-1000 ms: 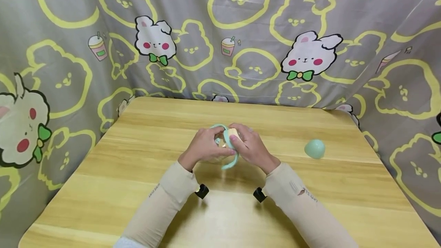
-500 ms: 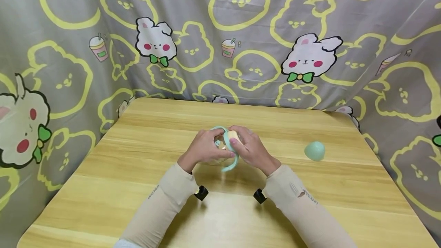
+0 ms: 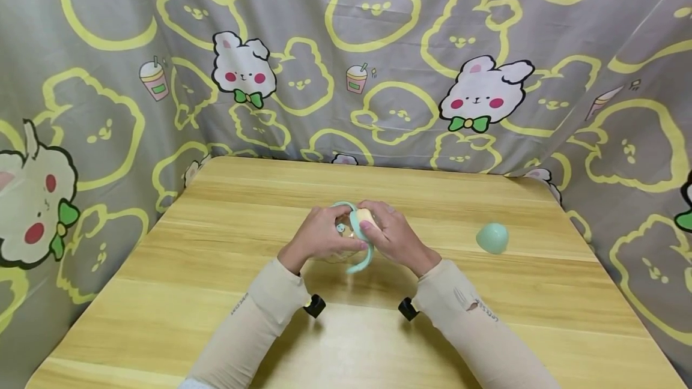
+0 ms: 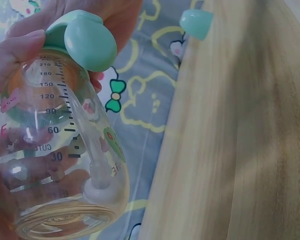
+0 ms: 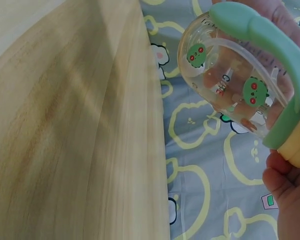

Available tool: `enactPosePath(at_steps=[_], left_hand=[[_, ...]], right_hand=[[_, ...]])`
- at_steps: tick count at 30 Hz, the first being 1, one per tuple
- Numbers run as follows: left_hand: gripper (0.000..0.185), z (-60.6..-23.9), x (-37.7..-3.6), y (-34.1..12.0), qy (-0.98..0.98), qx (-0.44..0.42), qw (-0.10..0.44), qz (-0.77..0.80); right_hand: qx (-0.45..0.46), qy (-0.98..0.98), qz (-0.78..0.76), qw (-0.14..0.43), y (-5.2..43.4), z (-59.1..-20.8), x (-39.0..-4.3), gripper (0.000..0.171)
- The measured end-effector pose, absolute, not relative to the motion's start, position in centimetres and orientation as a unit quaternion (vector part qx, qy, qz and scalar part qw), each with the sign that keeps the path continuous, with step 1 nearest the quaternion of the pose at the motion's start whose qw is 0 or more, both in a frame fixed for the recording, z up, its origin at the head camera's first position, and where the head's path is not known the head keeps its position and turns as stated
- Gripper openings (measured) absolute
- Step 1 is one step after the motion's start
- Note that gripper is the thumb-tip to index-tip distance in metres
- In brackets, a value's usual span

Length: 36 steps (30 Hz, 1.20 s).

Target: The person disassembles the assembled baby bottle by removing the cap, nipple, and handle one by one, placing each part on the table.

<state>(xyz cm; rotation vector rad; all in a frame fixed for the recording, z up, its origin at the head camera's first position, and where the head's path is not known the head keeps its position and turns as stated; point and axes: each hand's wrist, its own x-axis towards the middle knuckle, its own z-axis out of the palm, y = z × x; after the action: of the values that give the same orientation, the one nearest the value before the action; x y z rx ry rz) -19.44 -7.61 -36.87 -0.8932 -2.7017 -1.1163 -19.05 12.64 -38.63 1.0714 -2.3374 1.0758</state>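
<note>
A clear baby bottle (image 4: 55,165) with measuring marks, cartoon prints and a straw inside is held tilted between both hands above the table. My left hand (image 3: 322,232) grips its transparent body, fingers curled round it. At the neck, my right hand (image 3: 394,230) pinches the cream-coloured collar (image 5: 297,142). A mint-green ring with two curved handles (image 5: 275,42) sits round the neck beside the collar. The bottle's top end is hidden behind the right hand. A mint-green dome cap (image 3: 492,238) stands on the table to the right, apart from both hands.
The wooden table (image 3: 216,197) fills the space in front of me. A grey curtain (image 3: 319,119) with cartoon rabbits hangs behind its far edge and along both sides. Black wrist mounts (image 3: 315,305) project below the sleeves.
Both hands keep their hold on the bottle and collar, almost still. The whole view has shifted slightly, so everything sits a little lower. The dome cap stays in place on the table.
</note>
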Motion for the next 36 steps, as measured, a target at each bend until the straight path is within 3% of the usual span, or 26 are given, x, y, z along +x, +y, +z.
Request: enactPosePath(at_steps=[4, 13, 20, 24, 31, 36], left_hand=[[0.046, -36.9, -19.5, -7.6, -0.880, -0.293, 0.040, -0.371], [0.040, -37.2, -19.2, -7.0, -0.878, -0.286, 0.074, -0.377], [0.042, -37.3, -18.9, -6.5, -0.888, -0.275, 0.127, -0.345], [0.043, -37.2, -18.7, -6.2, -0.894, -0.269, 0.150, -0.326], [0.044, -37.1, -18.8, -6.3, -0.891, -0.266, 0.100, -0.354], [0.042, -37.0, -18.9, -6.6, -0.892, -0.267, 0.077, -0.357]], right_hand=[[0.379, -0.826, 0.379, 0.176, 12.7, -38.6, -19.0, 0.051], [0.361, -0.834, 0.375, 0.184, 12.7, -38.5, -19.0, 0.031], [0.340, -0.847, 0.362, 0.191, 12.7, -38.5, -18.9, 0.049], [0.309, -0.868, 0.343, 0.181, 12.6, -38.2, -18.7, 0.045], [0.291, -0.875, 0.362, 0.134, 12.7, -37.9, -18.4, 0.028], [0.299, -0.872, 0.368, 0.125, 12.8, -37.8, -18.3, 0.027]])
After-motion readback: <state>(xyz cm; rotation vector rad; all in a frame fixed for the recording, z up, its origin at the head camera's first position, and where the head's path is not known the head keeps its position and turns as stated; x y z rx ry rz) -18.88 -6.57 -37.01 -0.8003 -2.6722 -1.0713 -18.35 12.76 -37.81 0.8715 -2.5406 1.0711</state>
